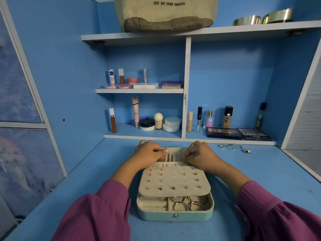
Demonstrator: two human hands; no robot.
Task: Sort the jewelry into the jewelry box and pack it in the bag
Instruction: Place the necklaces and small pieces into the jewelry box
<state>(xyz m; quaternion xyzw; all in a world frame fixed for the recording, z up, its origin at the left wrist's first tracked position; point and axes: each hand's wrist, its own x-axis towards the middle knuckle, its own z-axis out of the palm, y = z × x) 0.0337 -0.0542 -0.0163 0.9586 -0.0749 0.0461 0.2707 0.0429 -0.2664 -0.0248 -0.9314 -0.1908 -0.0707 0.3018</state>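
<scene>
Mint-green and rounded at the corners, the open jewelry box (175, 215) sits on the blue desk (83, 185) directly in front of the person, its silver snap facing the camera. A cream padded earring panel (173, 181), studded with rows of small earring posts, lies folded down over the near tray, and under its front edge several gold hoop bangles (184, 203) rest in a cream compartment beside a row of ring rolls. Both hands are at the far half of the box, the raised lid section. The left hand (149, 153) grips the lid's left upper edge, thumb curled over the rim, just above a few gold chain pieces (166, 158) hanging inside the lid. The right hand (199, 154) has its fingers curled at the lid's right side, fingertips pinching at something small against the lining; what it pinches is too small to make out. Purple sleeves cover both forearms. Four silver rings (233, 147) lie on the desk to the right of the box, well apart from the right hand, near the shelf edge. A beige canvas tote bag (165, 13) with printed lettering stands on the top shelf above. Cosmetics bottles, tubes and two dark eyeshadow palettes (238, 133) fill the lower shelves behind the box.
</scene>
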